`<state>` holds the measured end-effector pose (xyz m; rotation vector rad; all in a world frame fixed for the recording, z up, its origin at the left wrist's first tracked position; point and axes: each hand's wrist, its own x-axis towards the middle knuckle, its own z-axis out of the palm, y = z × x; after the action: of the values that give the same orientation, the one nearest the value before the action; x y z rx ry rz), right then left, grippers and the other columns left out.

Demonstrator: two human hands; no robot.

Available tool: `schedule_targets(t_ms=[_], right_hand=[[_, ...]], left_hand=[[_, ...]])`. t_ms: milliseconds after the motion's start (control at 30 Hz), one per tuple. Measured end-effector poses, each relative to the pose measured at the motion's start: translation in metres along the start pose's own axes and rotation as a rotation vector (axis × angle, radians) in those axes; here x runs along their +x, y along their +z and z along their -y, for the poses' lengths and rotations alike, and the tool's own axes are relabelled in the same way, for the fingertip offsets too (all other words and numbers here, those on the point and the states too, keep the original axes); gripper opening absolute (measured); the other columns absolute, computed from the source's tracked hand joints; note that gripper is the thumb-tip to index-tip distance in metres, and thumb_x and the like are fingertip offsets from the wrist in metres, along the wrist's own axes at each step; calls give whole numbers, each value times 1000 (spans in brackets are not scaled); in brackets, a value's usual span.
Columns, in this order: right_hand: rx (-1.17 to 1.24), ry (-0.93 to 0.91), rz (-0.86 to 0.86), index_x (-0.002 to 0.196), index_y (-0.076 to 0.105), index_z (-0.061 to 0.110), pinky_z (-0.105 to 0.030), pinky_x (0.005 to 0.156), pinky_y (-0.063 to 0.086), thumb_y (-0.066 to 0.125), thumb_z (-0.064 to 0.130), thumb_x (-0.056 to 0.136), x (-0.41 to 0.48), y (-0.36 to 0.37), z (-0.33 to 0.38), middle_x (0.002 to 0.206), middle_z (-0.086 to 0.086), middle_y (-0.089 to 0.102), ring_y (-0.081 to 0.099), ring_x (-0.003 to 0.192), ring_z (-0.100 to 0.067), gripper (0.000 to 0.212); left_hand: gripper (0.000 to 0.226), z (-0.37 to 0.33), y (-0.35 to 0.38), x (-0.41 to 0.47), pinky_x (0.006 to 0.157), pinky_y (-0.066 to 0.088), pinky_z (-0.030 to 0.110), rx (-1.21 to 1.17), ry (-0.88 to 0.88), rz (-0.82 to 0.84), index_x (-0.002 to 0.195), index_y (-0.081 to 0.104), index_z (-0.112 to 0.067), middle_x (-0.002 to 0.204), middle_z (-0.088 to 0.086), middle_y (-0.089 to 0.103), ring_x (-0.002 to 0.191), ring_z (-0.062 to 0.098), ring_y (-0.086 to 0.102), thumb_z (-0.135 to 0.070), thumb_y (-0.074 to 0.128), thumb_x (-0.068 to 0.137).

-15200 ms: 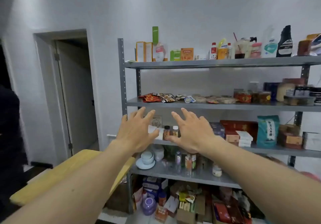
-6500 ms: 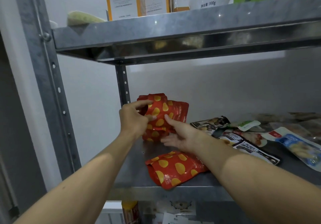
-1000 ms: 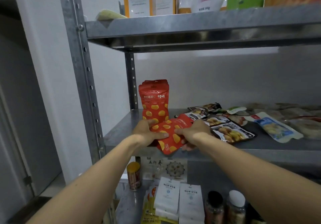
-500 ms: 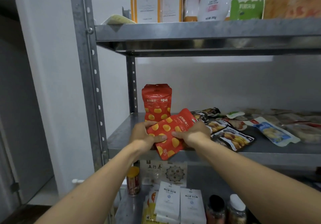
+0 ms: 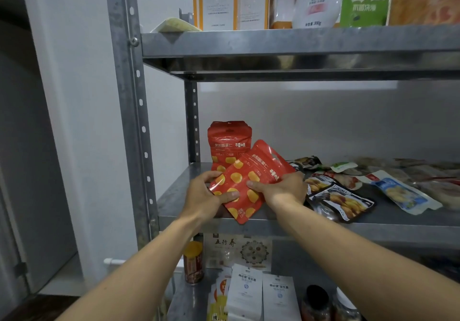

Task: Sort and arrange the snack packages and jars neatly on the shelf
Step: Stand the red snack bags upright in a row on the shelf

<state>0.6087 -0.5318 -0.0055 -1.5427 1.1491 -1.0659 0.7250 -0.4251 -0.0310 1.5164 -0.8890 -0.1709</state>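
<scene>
Since a second ago you have raised the red snack pouch (image 5: 251,178) off the shelf (image 5: 388,228) deck; it now hangs tilted between your hands, over the front edge. Your left hand (image 5: 202,195) pinches its lower left edge, thumb on the printed face, and your right hand (image 5: 285,188) grips its upper right side. Its long axis slants up and away toward your right hand, while the standing matching pouch (image 5: 227,141) is upright just beyond your left hand, the nearer one. To stand it alongside, you would likely need to swing its top leftward to vertical.
</scene>
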Motion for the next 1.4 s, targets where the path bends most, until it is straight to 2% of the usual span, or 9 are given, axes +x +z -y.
schedule_targets(t_ms=[167, 300, 500, 733, 933, 1033, 1167, 1267, 1400], right_hand=[[90, -99, -12, 110, 40, 15, -43, 91, 49, 97, 29, 48, 1, 1, 1, 123, -9, 52, 54, 116, -30, 85], [138, -169, 29, 105, 39, 19, -34, 81, 48, 94, 23, 54, 3, 4, 2, 112, -2, 51, 53, 100, -20, 75], [125, -356, 52, 107, 40, 19, -18, 64, 41, 93, 20, 57, 6, 10, 6, 110, 3, 50, 53, 96, -14, 72], [56, -550, 170, 109, 34, 25, -31, 81, 52, 88, 13, 67, 7, 19, 8, 112, 2, 54, 58, 102, -15, 69], [114, -577, 277, 137, 25, 26, -30, 85, 50, 82, 12, 75, 9, 23, 2, 97, 16, 51, 56, 94, -5, 86], [129, -554, 364, 127, 38, 23, -23, 82, 52, 81, 14, 76, 16, 24, -4, 99, 16, 56, 59, 92, -1, 68], [160, -518, 470, 113, 51, 23, -14, 75, 50, 81, 16, 76, 21, 27, -12, 104, 13, 63, 62, 95, -1, 48], [174, -477, 539, 110, 55, 27, -22, 81, 53, 79, 16, 78, 26, 30, -20, 107, 10, 66, 65, 100, -7, 42], [188, -436, 608, 108, 60, 28, -35, 89, 57, 77, 16, 80, 33, 33, -27, 108, 3, 71, 68, 100, -12, 34]], left_hand=[[62, 3, 0, 4, 66, 47, 14, 14, 47, 3, 116, 52, -21, 106, -12, 57, 93, 4, 59, -23, 87, 64], [63, 7, 1, 9, 67, 48, 14, 24, 59, -2, 114, 51, -20, 109, -10, 58, 95, 3, 58, -27, 87, 63], [64, 15, 4, 21, 82, 55, 31, 30, 41, -41, 105, 46, -23, 111, -5, 60, 101, 11, 59, -27, 90, 59], [66, 19, 4, 26, 80, 52, 25, 63, 10, -10, 106, 40, -20, 106, -8, 59, 96, 6, 59, -20, 89, 62], [70, 19, 1, 32, 86, 53, 30, 80, 36, 49, 115, 38, -20, 112, -8, 57, 105, 11, 57, -18, 87, 66], [76, 22, -2, 36, 94, 52, 38, 89, 36, 74, 120, 37, -23, 117, -8, 57, 110, 13, 56, -20, 87, 64], [77, 22, -4, 38, 90, 50, 30, 89, 50, 127, 123, 36, -29, 113, -17, 56, 105, 5, 55, -21, 87, 65], [74, 20, -4, 38, 78, 47, 16, 77, 61, 142, 121, 38, -32, 108, -22, 56, 97, -2, 55, -21, 86, 66], [72, 24, -4, 38, 77, 49, 16, 57, 65, 143, 122, 42, -33, 110, -20, 59, 100, 1, 58, -22, 86, 66]])
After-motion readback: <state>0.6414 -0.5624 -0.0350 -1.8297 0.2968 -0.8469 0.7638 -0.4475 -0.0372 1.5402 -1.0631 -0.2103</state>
